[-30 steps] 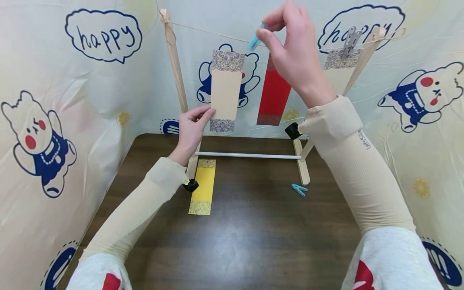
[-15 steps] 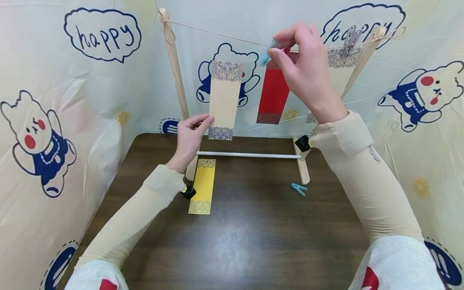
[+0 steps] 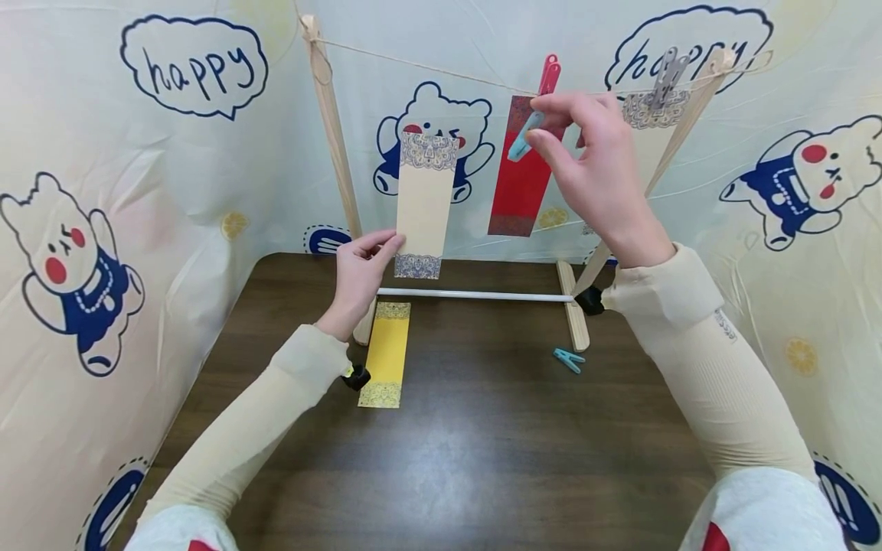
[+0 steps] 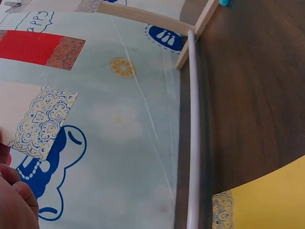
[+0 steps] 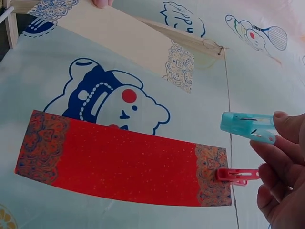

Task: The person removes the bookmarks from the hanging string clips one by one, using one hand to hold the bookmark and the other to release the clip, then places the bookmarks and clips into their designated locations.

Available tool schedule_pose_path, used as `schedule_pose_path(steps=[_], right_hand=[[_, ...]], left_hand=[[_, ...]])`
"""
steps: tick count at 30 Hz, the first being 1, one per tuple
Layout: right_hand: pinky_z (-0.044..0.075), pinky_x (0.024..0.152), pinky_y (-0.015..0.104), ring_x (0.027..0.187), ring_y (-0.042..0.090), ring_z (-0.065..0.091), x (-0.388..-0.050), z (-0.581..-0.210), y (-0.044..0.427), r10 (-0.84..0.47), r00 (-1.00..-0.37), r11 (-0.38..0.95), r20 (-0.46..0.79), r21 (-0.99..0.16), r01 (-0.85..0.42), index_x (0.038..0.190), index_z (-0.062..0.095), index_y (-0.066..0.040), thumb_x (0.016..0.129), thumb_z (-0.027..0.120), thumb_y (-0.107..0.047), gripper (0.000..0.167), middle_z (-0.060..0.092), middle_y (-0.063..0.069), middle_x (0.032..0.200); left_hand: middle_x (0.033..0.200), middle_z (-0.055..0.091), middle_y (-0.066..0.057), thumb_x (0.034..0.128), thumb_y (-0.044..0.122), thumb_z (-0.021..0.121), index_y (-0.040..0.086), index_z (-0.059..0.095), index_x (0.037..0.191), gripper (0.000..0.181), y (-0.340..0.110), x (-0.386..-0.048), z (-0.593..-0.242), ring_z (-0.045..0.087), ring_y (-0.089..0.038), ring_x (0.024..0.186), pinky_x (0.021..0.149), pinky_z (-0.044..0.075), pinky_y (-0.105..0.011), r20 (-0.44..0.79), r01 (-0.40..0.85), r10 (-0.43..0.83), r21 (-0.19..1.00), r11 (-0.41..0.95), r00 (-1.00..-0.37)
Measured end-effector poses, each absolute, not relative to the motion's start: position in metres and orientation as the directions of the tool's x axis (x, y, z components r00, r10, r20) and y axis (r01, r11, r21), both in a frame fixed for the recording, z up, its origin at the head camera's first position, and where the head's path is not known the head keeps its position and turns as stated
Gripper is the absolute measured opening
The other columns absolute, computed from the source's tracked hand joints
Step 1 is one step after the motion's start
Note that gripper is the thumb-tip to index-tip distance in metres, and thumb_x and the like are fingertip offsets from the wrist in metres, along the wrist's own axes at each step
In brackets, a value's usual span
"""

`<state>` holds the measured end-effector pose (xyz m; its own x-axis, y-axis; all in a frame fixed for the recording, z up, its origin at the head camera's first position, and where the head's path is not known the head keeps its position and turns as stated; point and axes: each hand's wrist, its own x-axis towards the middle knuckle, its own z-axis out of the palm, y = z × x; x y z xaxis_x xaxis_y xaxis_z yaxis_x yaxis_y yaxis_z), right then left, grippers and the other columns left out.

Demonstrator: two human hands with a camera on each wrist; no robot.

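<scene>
My left hand [image 3: 361, 272] pinches the left edge of a cream paper strip [image 3: 423, 207] with lace-patterned ends, held upright below the string. In the right wrist view, my right hand [image 5: 286, 162] pinches a light-blue clothespin [image 5: 248, 127] between thumb and fingers. That clothespin stands in front of a red paper strip [image 3: 520, 180] in the head view. A red clothespin [image 3: 549, 74] fastens the red strip to the string [image 3: 427, 69]. At the right, a grey clothespin [image 3: 668, 76] holds another cream strip [image 3: 644, 145] on the string, partly behind my right hand.
Wooden posts [image 3: 331, 122] carry the string, with a white rod [image 3: 475, 295] joining their feet. A yellow strip [image 3: 386, 356] lies on the dark table [image 3: 448, 459] at the left. Another blue clothespin [image 3: 568, 360] lies near the right foot. A printed cloth [image 3: 193, 176] hangs behind.
My left hand has lowered with the cream strip, moving slightly toward me. My right hand has moved down and to the right with the blue clothespin, uncovering the red clothespin.
</scene>
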<state>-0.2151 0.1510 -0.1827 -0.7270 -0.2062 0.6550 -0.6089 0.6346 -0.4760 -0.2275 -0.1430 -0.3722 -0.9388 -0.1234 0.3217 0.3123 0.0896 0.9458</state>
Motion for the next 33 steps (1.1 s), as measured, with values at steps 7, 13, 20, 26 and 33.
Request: schedule_pose_path(steps=[7,13,20,26,33], right_hand=[[0.037,0.086,0.024,0.107,0.005,0.043,-0.208,-0.193,0.163,-0.245,-0.72,0.636,0.649,-0.453,-0.625,0.136,0.069,-0.01,0.1,0.072,-0.018,0.037,0.073,0.009,0.117],[0.038,0.088,0.029,0.111,0.01,0.045,-0.201,-0.202,0.17,-0.25,-0.749,0.638,0.613,-0.478,-0.604,0.135,0.07,-0.01,0.096,0.076,-0.017,0.04,0.072,0.009,0.124],[0.041,0.089,0.032,0.111,0.017,0.05,-0.195,-0.215,0.176,-0.252,-0.778,0.638,0.576,-0.506,-0.581,0.134,0.07,-0.01,0.095,0.078,-0.016,0.041,0.073,0.008,0.124],[0.042,0.087,0.034,0.111,0.021,0.056,-0.192,-0.224,0.182,-0.273,-0.774,0.64,0.571,-0.492,-0.59,0.133,0.07,-0.008,0.094,0.078,-0.014,0.04,0.074,0.01,0.124],[0.044,0.085,0.036,0.108,0.025,0.061,-0.188,-0.239,0.192,-0.291,-0.792,0.655,0.537,-0.492,-0.574,0.133,0.069,-0.007,0.093,0.079,-0.012,0.042,0.074,0.011,0.121]], left_hand=[[0.093,0.073,0.015,0.0975,0.022,0.076,-0.001,0.078,0.116,0.029,-0.144,-0.22,-0.381,0.053,-0.016,0.083,0.068,0.042,-0.023,0.3,0.29,-0.128,0.953,0.09,-0.945],[0.095,0.075,0.014,0.0963,0.02,0.077,-0.002,0.078,0.115,0.028,-0.147,-0.215,-0.39,0.055,-0.012,0.08,0.067,0.045,-0.021,0.286,0.277,-0.135,0.958,0.08,-0.949],[0.093,0.073,0.014,0.0966,0.021,0.077,-0.001,0.078,0.116,0.03,-0.15,-0.207,-0.398,0.054,-0.012,0.079,0.067,0.045,-0.021,0.24,0.228,-0.122,0.968,0.106,-0.963],[0.086,0.072,0.011,0.0967,0.024,0.077,0.001,0.078,0.117,0.031,-0.151,-0.201,-0.404,0.052,-0.015,0.077,0.063,0.043,-0.021,0.22,0.207,-0.107,0.971,0.12,-0.97],[0.089,0.071,0.006,0.0966,0.029,0.077,0.004,0.078,0.119,0.034,-0.152,-0.194,-0.408,0.053,-0.022,0.083,0.063,0.042,-0.022,0.193,0.179,-0.089,0.973,0.147,-0.977]])
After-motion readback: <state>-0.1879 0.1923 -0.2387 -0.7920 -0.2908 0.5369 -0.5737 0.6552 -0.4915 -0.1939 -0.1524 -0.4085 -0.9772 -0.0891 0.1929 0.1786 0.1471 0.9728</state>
